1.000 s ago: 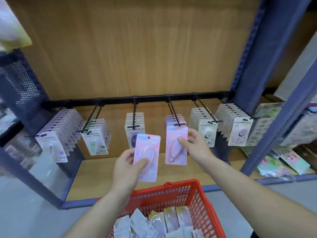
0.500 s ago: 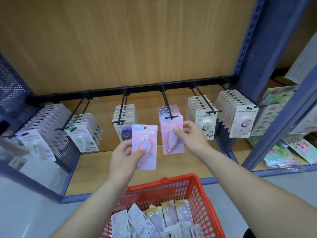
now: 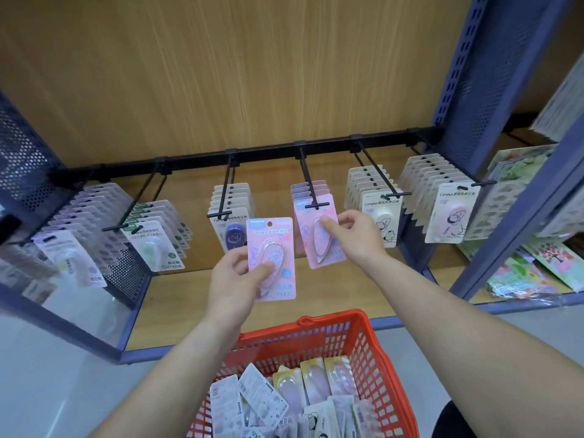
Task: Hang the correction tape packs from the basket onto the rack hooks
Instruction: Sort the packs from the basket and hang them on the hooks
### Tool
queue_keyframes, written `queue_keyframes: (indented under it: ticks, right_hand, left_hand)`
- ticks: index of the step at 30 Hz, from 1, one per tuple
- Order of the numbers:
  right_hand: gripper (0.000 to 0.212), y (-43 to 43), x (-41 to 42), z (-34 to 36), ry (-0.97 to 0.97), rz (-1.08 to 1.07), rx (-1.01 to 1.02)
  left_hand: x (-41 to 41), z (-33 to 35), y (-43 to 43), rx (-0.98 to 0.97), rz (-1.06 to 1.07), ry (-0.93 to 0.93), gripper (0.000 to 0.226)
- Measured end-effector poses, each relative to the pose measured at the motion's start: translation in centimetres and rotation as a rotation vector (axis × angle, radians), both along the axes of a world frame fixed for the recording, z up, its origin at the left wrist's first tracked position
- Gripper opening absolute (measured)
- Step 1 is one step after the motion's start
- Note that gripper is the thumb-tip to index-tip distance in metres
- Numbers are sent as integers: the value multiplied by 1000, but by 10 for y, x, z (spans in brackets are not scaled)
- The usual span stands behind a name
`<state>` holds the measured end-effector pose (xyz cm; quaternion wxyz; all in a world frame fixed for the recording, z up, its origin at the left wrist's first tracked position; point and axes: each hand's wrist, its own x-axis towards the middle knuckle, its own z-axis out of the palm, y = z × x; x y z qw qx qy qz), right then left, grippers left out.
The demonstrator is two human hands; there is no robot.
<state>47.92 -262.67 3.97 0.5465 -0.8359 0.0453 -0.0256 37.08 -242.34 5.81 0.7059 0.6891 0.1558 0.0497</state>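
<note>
Now | left hand (image 3: 232, 281) holds pink pack (image 3: 269, 240) | right hand (image 3: 357, 238) pinches hooked pack (image 3: 309, 248)

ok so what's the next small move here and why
Probably the right hand nudges the hung pink blister pack it holds back along the black wire hook. That pack sits right at the hook's crossbar tip, and the left hand holds a loose pink blister pack beside it, hang hole free, which will need room there.
</note>
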Motion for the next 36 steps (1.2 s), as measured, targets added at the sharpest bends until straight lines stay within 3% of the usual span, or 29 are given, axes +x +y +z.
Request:
queue_keyframes:
  ticks: [7,13,19,30,36]
  right_hand:
    - [46,-9,1,0,82,33,-158]
    - [35,-49,-10,3,103,189,-186]
    - [26,-60,-23,10,93,322,-246]
    - [39,-60,-30,16,108,415,-312]
    - [44,-56,-33,15,122,439,-374]
  left_hand:
    - [14,-5,-4,120,-160,4,24]
    - [41,-8,-24,187,-230,-49,29]
    - [57,-11,-37,162,-161,-70,32]
    - [59,-15,-45,103,-99,-88,31]
    - [75,-20,-47,177,-51,-8,36]
